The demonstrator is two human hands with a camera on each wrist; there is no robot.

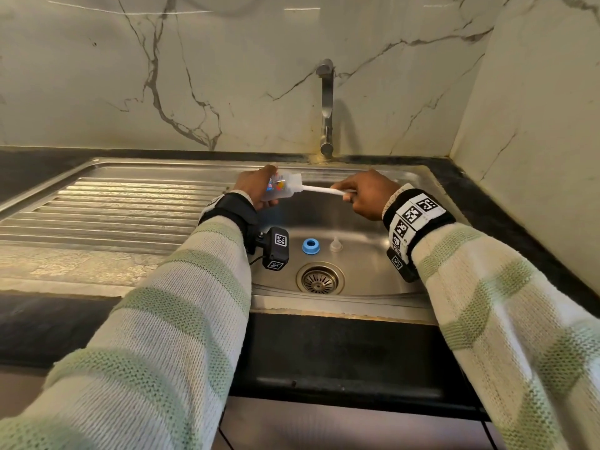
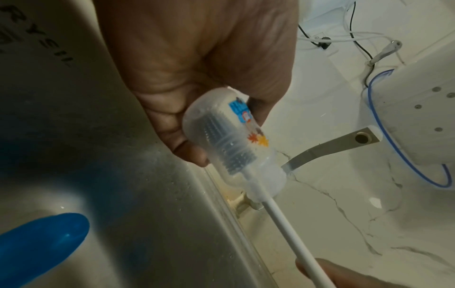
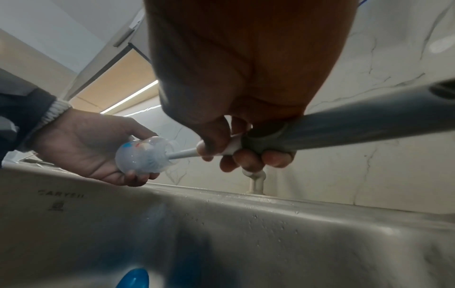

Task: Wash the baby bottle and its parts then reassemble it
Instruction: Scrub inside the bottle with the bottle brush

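My left hand [image 1: 256,190] grips a small clear baby bottle [image 1: 284,187] with a coloured print, held on its side over the back of the sink. A white bottle brush [image 1: 324,190] goes in through its neck, and the grey bristles [image 2: 226,144] show inside the bottle [image 2: 229,136]. My right hand [image 1: 360,194] pinches the brush handle [image 3: 221,150] to the right of the bottle [image 3: 145,155]. A blue screw ring [image 1: 310,246] and a clear teat [image 1: 336,244] lie on the sink floor below the hands.
The steel sink [image 1: 383,280] has a round drain [image 1: 319,279] at the front. A tap [image 1: 326,108] rises from the back rim, its spout above my right hand. A ribbed drainboard [image 1: 123,209] lies to the left, with marble walls behind and to the right.
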